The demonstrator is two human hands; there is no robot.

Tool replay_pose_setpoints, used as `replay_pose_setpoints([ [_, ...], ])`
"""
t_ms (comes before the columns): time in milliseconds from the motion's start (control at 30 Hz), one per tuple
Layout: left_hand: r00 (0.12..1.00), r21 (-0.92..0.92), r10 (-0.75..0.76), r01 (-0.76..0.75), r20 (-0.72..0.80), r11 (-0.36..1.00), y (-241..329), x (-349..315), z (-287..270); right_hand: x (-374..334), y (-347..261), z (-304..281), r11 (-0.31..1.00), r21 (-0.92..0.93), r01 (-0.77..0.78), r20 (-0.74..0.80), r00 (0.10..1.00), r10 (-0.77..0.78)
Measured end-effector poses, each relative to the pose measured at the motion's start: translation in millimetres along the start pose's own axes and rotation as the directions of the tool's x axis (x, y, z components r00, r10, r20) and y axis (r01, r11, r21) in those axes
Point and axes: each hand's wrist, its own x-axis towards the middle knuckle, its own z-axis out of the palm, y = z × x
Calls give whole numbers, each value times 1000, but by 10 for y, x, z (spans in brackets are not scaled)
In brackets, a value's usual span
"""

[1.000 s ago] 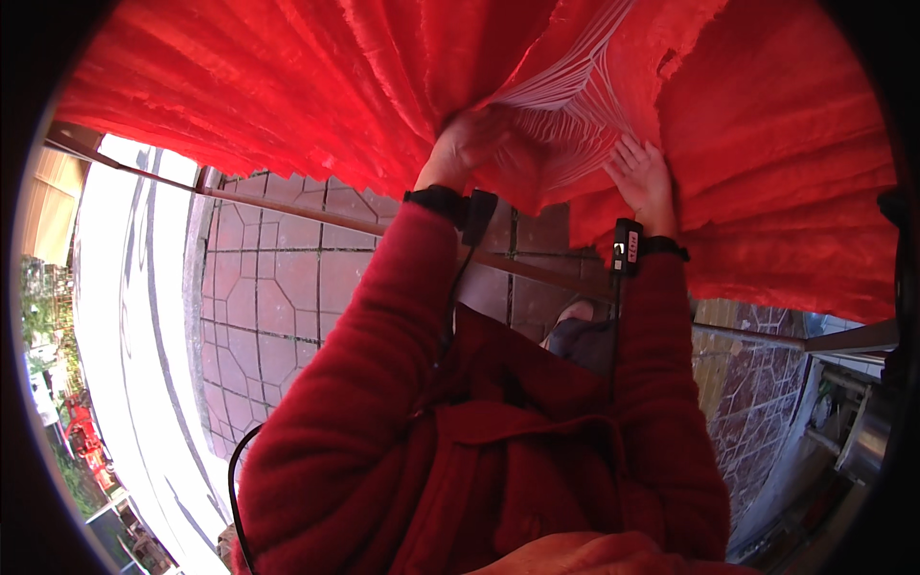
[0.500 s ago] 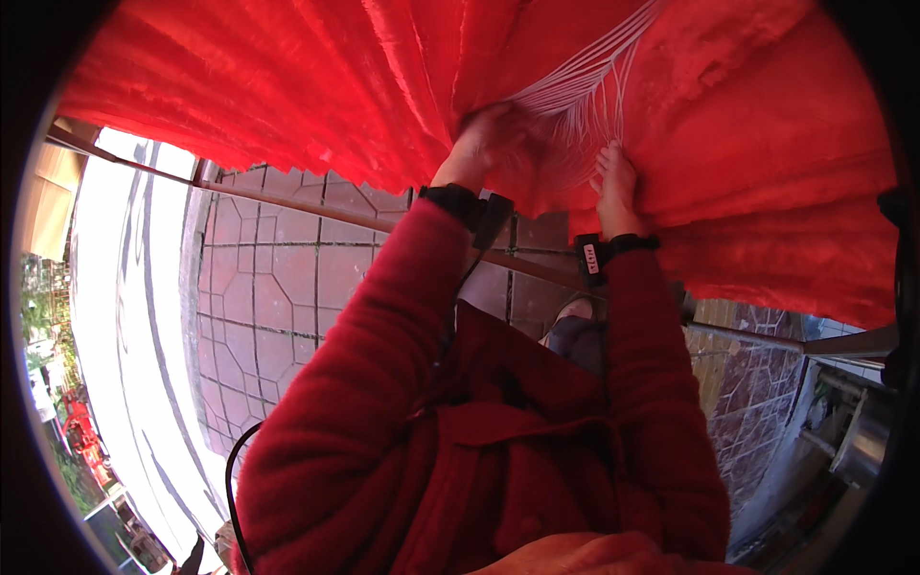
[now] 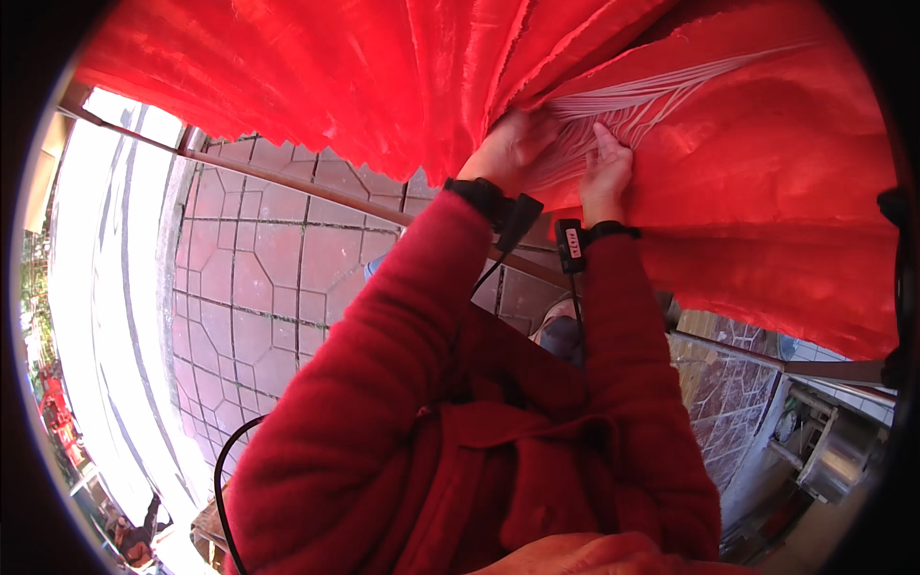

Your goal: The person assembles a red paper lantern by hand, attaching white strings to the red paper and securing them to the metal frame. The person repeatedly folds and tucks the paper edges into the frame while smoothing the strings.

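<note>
A large bright red cloth [image 3: 767, 192] spreads across the top of the view, hanging in folds on the left and smoother on the right. White threads [image 3: 661, 91] fan out over it. My left hand [image 3: 518, 146] is closed at the point where the folds draw together, gripping the red cloth; its fingertips are partly hidden beside the threads. Close by on the right, my right hand [image 3: 607, 175] has its fingers stretched upward among the thread ends, with the palm turned toward the left hand. Whether any thread lies between its fingers is unclear.
A long thin bar [image 3: 287, 192] runs beneath the cloth. Reddish paving tiles [image 3: 254, 259] cover the ground, beside a bright white strip [image 3: 105, 287] at left. Black wrist devices [image 3: 517, 222] trail cables. A metal cylinder [image 3: 843, 455] stands at lower right.
The threads now stretch farther right and lie flatter. My left hand has shifted slightly right and down; my right hand's fingers have drawn closer together. The view has shifted a little.
</note>
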Motion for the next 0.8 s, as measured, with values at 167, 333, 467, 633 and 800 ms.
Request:
replay_pose_setpoints([
  [167, 993, -98, -45, 55, 105, 994, -2, 88, -181, 156, 334, -193, 589, -714, 379, 175, 911, -374],
  [333, 997, -82, 0, 6, 72, 997, -80, 140, -173, 337, 208, -175, 161, -915, 370, 301, 891, -339],
  [467, 993, -117, 34, -20, 111, 993, -122, 173, -273, 402, -153, 35, 598, -786, -155, -94, 987, 132],
  [633, 989, -102, -31, 47, 147, 994, -90, 252, -251, 245, -461, 96, 786, -513, -345, -76, 930, 359],
  [800, 964, -178, 11, 38, 266, 983, 47, 154, -240, 251, -578, 57, 880, -189, -436, -8, 897, 442],
])
